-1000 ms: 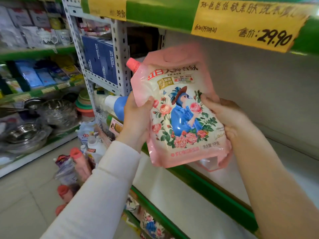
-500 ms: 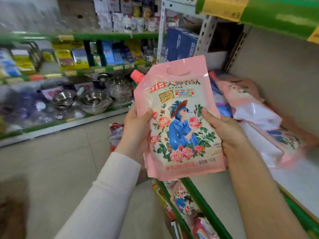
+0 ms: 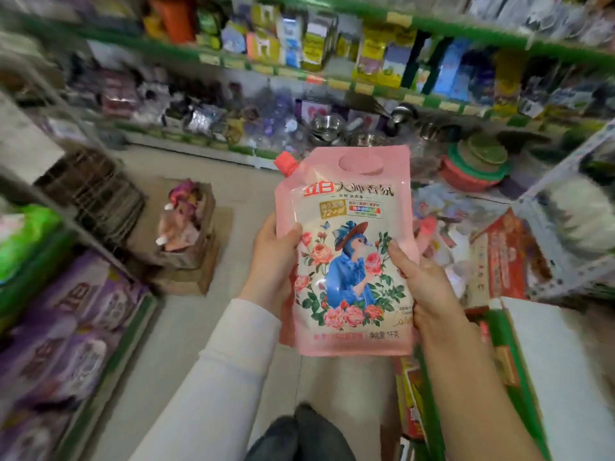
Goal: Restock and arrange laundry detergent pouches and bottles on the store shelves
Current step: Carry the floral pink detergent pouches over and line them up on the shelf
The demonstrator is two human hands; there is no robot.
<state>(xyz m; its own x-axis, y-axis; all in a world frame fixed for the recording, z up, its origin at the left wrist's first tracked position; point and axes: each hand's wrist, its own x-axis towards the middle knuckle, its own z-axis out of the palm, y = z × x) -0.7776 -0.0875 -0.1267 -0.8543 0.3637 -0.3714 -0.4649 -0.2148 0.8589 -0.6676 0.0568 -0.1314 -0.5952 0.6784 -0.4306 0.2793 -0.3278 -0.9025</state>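
A pink detergent pouch [image 3: 346,254] with a red spout cap and a print of a blue-dressed figure among roses stands upright in front of me, over the aisle floor. My left hand [image 3: 274,264] grips its left edge, thumb on the front. Along the right edge my right hand [image 3: 422,287] holds it, thumb pressed on the front. More pink pouches [image 3: 179,221] lie in a cardboard box on the floor to the left. Purple pouches [image 3: 76,327] fill a low shelf at the far left.
The white shelf board with a green edge [image 3: 545,367] is at the lower right. Across the aisle, green-edged shelves [image 3: 332,81] hold packets, steel bowls and plastic basins [image 3: 476,168]. A red carton [image 3: 502,257] sits right of the pouch. My shoes [image 3: 299,437] show at the bottom.
The view has swung left, away from the shelf with the lying pouches and towards the aisle. Both hands keep the same hold on the pink pouch, still upright.
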